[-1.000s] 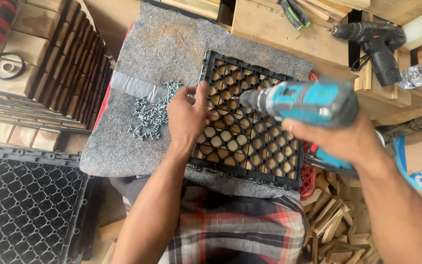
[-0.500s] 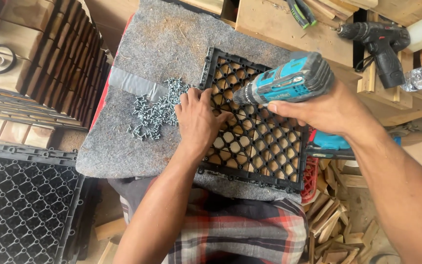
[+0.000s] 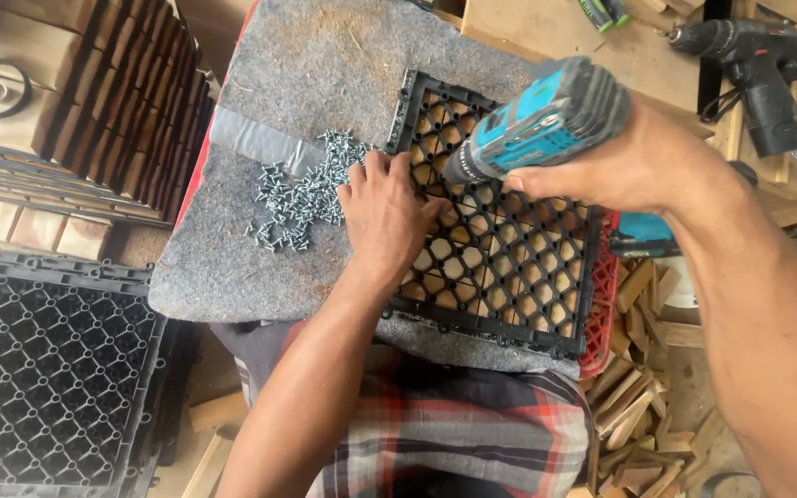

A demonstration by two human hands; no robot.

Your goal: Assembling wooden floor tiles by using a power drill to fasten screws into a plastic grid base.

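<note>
Two bare hands are working over a grey felt-covered board (image 3: 260, 267) that is lying across the person's lap, above a red-and-white plaid cloth (image 3: 472, 443). Sitting on the right half of the felt is a black plastic lattice tile (image 3: 518, 258), its open cells showing pale wood underneath; its right edge is overhanging a red crate (image 3: 601, 314). A second black lattice panel (image 3: 48, 369) is lying at lower left, well apart from the board. The right hand (image 3: 620, 166) is gripping a teal cordless drill (image 3: 537, 120), fingers wrapped tightly round its body, and is tilting its nose down toward the upper left part of the tile. The left hand (image 3: 385, 207) is pressing flat on the tile's left edge, fingers spread and clasping nothing, just beside the drill's tip. Next to that hand, a loose heap of small silver screws (image 3: 302, 194) is spreading over the felt, touching a strip of grey tape (image 3: 251, 138). A dark cordless drill (image 3: 758, 65) is resting on the wooden bench at upper right, and wooden offcuts (image 3: 638, 406) are piling up at lower right.
</note>
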